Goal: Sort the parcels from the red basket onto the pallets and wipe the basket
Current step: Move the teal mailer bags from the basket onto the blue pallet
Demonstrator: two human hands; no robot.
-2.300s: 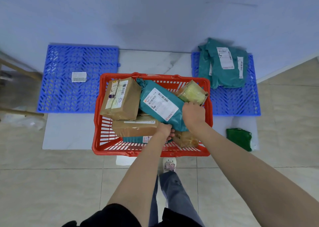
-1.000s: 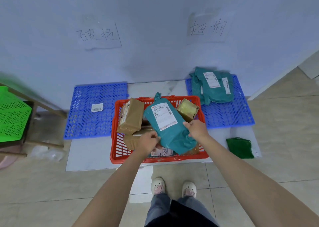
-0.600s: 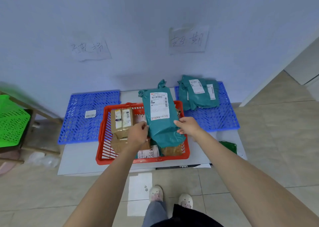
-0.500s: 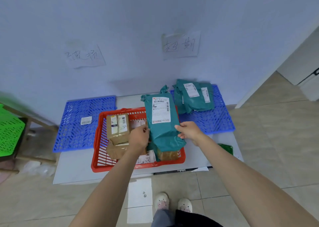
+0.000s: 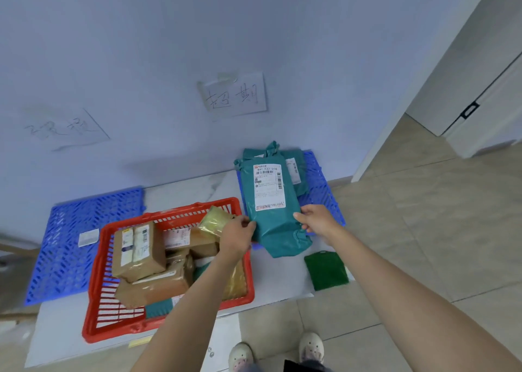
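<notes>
White marble slab (image 5: 192, 186) on tiled floor (image 5: 423, 230); carries two blue pallets (image 5: 65, 247), red basket (image 5: 97, 295), green cloth (image 5: 326, 270).

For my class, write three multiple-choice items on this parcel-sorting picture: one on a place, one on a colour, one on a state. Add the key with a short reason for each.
1. Where does the dark green cloth lie?
A. inside the red basket
B. on the pale slab, right of the red basket
C. on the left blue pallet

2. What colour is the parcel held in both hands?
A. teal
B. brown
C. yellow

3. How is that parcel held?
A. by the right hand alone
B. lying loose in the basket
C. left hand and right hand each grip a lower edge

Key: 1 B, the cloth lies on the slab outside the basket; 2 A, its wrapping is teal with a white label; 3 C, fingers of both hands curl round its sides, over the right blue pallet.
</notes>
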